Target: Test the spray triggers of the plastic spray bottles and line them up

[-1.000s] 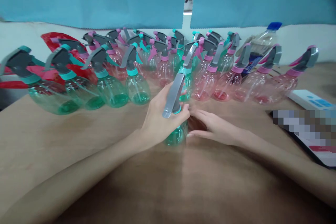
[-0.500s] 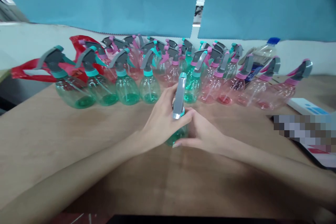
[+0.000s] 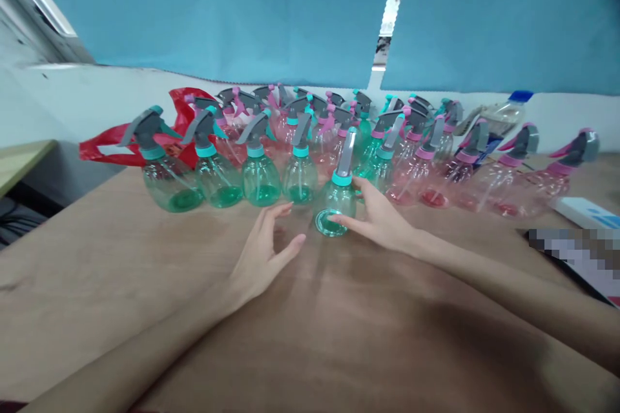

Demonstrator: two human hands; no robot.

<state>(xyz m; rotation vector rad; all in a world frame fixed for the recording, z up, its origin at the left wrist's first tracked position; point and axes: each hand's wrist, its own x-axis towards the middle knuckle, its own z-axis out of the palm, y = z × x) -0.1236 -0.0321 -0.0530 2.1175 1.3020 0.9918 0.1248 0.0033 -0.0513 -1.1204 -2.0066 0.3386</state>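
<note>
My right hand grips a green spray bottle around its clear body, thumb across the front and fingers behind it. The bottle has a turquoise collar and a grey trigger head, and is slightly tilted, with its round base showing. To the left of it, my left hand holds nothing; its thumb and fingers are apart, just over the wooden table. Behind my hands, a front row includes a green spray bottle and, farther right, a pink spray bottle.
Several more green and pink spray bottles crowd the back. A red plastic bag lies at the back left. A large clear bottle with a blue cap leans at the back right. A white box and a blurred-out flat item lie at right.
My left hand has let go of the green spray bottle's head and moved left, opening. The bottle, in my right hand, has moved farther back, towards the row. The view has shifted slightly.
</note>
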